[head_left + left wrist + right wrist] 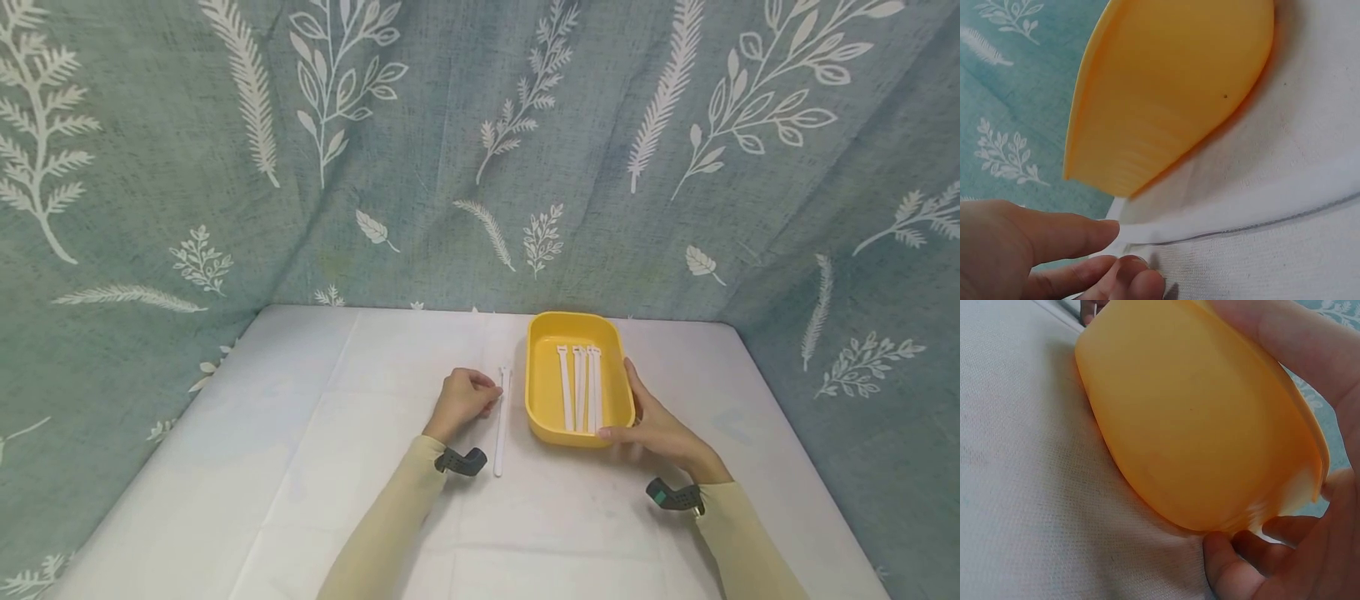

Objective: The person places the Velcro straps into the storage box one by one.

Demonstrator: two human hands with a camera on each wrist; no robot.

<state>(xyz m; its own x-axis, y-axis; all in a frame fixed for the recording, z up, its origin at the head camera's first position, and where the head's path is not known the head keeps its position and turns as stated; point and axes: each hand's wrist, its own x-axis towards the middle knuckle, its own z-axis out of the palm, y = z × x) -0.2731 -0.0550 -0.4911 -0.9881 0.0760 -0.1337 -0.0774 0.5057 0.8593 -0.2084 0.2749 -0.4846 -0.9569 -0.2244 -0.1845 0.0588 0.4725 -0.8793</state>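
A white cable tie (499,442) with a slotted head lies lengthwise on the table, left of a yellow tray (546,400). My left hand (461,404) pinches it near its far end between thumb and fingers; in the left wrist view the curled fingers (1141,281) partly hide that end. Several similar white ties (567,392) lie side by side inside the tray. At the tray's right near corner my right hand (663,429) grips the wall, thumb on the near rim and fingers along the right side. The right wrist view shows its fingers (1225,565) under the tray's edge.
A white cloth (360,433) with fold lines covers the table. Behind and at both sides hangs a green curtain (435,167) with white leaf prints. Both wrists carry small dark cameras (461,461).
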